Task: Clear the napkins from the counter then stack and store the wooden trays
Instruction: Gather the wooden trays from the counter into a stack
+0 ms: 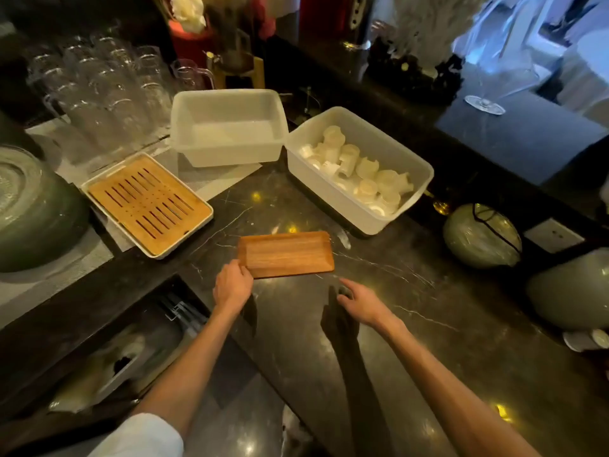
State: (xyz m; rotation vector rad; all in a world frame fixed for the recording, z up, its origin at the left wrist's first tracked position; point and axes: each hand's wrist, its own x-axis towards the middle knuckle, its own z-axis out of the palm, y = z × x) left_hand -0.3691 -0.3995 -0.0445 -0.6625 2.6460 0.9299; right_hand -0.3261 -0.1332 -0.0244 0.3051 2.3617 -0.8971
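Observation:
A small dark wooden tray [286, 253] lies flat on the dark marble counter [379, 324], in the middle of the view. My left hand [232, 285] rests at the tray's near left corner, fingers curled onto its edge. My right hand [357, 300] hovers just above the counter, below and to the right of the tray, fingers loosely apart and holding nothing. A slatted bamboo tray in a white frame [148, 204] sits to the left on a grey mat. No napkins show on the counter.
Two white plastic tubs stand behind the tray: one empty [227, 127], one holding several white cups [359, 169]. Glass pitchers [99, 87] crowd the back left. Green ceramic pots [482, 235] sit at the right, a large glass lid [29, 206] at the left. An open drawer [125, 351] lies below the counter edge.

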